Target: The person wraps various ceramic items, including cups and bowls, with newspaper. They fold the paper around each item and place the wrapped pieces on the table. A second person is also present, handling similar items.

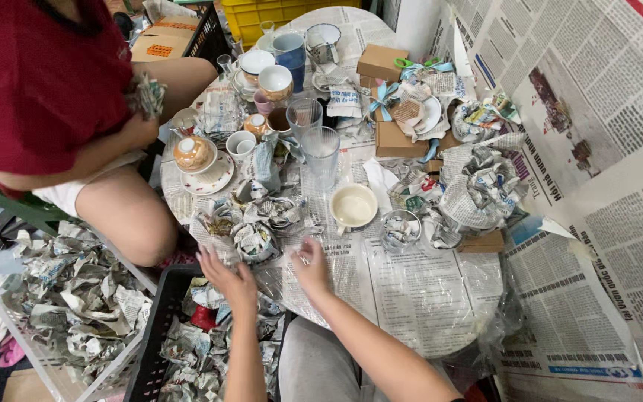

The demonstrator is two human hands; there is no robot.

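While both hands are hovering low-centre over the newspaper-covered round table [411,298], left hand [226,279] open and flat, right hand [311,266] loosely curled on nothing, many cups are standing unwrapped; the cream ceramic bowl [353,205] is sitting just above. Brown cardboard boxes [381,62] are lying upper centre; a yellow plastic crate [262,16] is at top.

Your one head camera looks steeply down from above the near edge of the bench [411,298], close, facing its far edge.
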